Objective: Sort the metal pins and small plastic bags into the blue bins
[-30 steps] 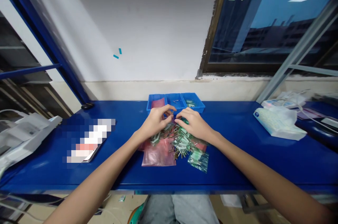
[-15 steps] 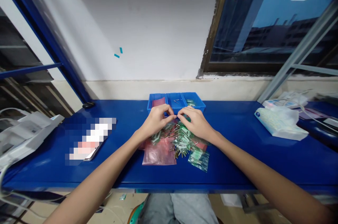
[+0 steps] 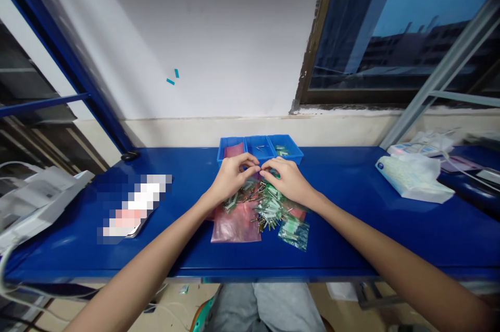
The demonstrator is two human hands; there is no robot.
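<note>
My left hand [image 3: 235,172] and my right hand [image 3: 287,177] meet fingertip to fingertip over a heap of small parts. Both are closed in a pinch; whatever sits between the fingertips is too small to make out. Below them lie many small metal pins [image 3: 269,225] and green-tinted clear bags [image 3: 270,207] with slim pale pieces. A pink plastic bag [image 3: 236,225] spreads under the left side of the heap. Nearer the table's front lies a small green clear bag [image 3: 294,234] holding pale pieces.
Behind my hands stand three joined blue bins [image 3: 260,147], holding pink plastic, a thin metal piece and green bags. A tissue pack [image 3: 416,178] lies right on the blue table [image 3: 351,207]. Left are a blurred-out flat object [image 3: 136,207] and white equipment [image 3: 47,207] with cables.
Both hands stay together over the heap, with only slight finger shifts. The whole view has moved a little.
</note>
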